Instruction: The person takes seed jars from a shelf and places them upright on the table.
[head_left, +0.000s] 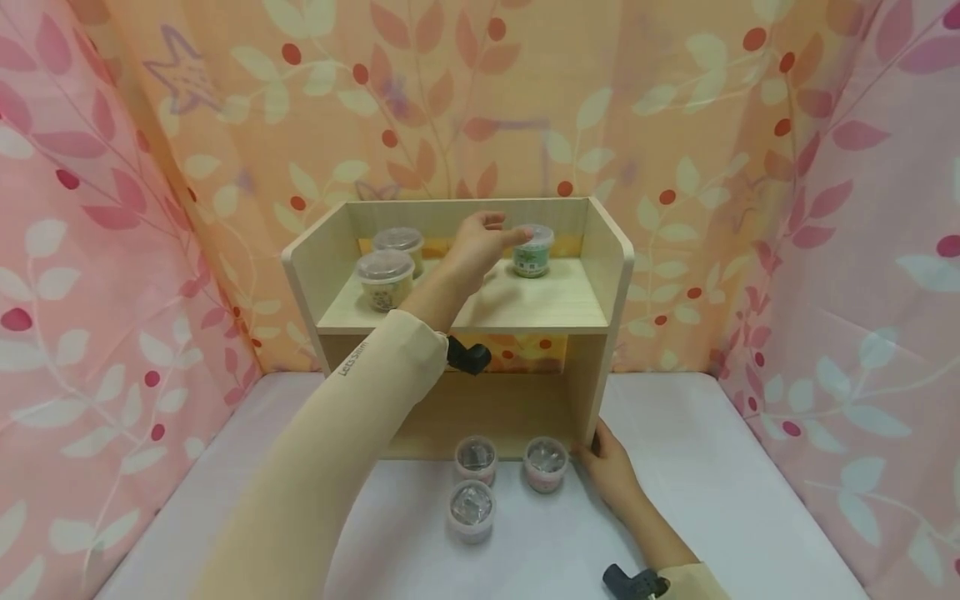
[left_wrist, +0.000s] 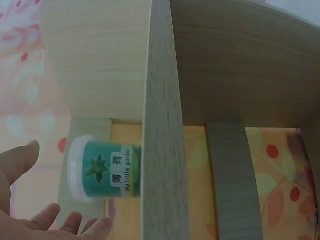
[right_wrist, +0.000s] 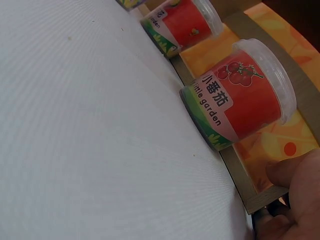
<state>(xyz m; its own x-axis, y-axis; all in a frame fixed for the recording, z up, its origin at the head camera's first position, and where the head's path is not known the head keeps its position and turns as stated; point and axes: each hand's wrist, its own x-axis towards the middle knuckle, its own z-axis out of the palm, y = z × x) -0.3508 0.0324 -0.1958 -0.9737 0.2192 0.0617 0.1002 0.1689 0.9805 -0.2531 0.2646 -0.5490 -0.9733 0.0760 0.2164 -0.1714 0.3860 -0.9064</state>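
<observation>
On the upper tier of a small wooden shelf (head_left: 555, 304) stands a clear-lidded cup with a green mint label (head_left: 532, 257). My left hand (head_left: 478, 247) is raised beside this cup. In the left wrist view its thumb and fingers are spread near the cup's lid (left_wrist: 76, 168), with nothing held between them. My right hand (head_left: 611, 471) grips the lower front corner of the shelf's right side panel, its thumb on the inner side and its other fingers round the outside. Close to that hand sits a red cup with a tomato label (right_wrist: 245, 95) on the white table.
Two pale lidded cups, one in front (head_left: 386, 282) and one behind (head_left: 400, 242), stand at the upper tier's left. Two more lidded cups, one nearer the shelf (head_left: 476, 457) and one nearer me (head_left: 471, 510), stand on the white table (head_left: 675, 467). Patterned curtains surround it.
</observation>
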